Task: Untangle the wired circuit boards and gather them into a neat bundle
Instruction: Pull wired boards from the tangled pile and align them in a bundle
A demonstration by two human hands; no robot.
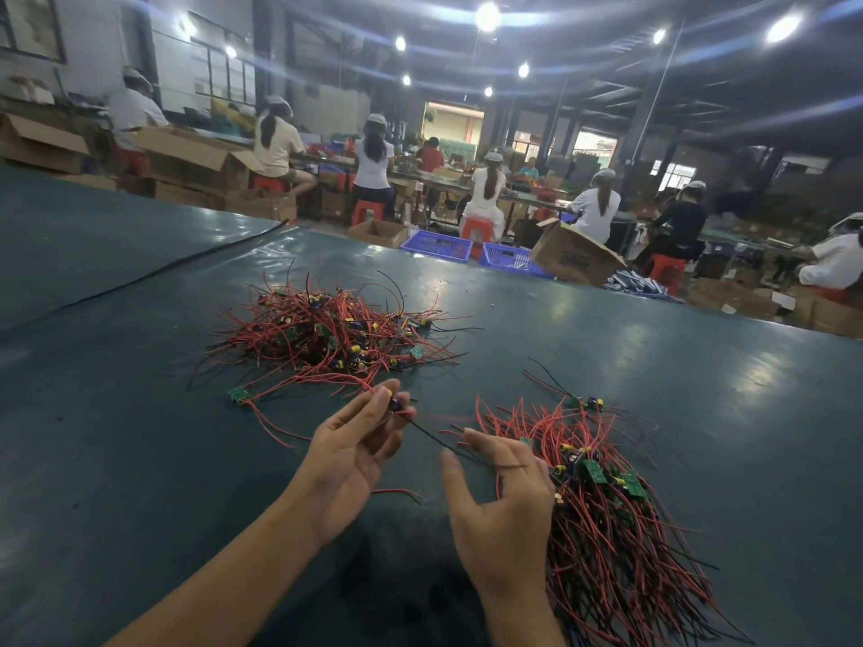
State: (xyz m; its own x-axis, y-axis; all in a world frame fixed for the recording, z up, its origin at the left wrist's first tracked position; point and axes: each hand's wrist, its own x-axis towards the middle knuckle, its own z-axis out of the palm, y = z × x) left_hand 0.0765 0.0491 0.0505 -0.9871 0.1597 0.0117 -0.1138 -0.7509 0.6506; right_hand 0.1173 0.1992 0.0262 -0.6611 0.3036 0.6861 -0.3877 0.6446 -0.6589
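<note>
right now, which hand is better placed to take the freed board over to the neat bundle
Right, probably. The right hand is open beside the neat bundle, and the board's black wire trails to its fingers. The left hand pinches the board nearer the tangled pile.

One wide-angle camera rides on the person's head, facing forward and down over the dark green surface (140, 459), so near that both forearms (224, 567) cross the bottom edge and the left hand (348, 455), with a wired board (397, 404) in its grip, and the right hand (502, 502) fill the lower middle. The tangled pile (327, 329) lies just beyond them, the bundle (616, 506) runs off the lower right, and the upper half reaches the seated workers (488, 193) and ceiling lamps (488, 16) far behind
</note>
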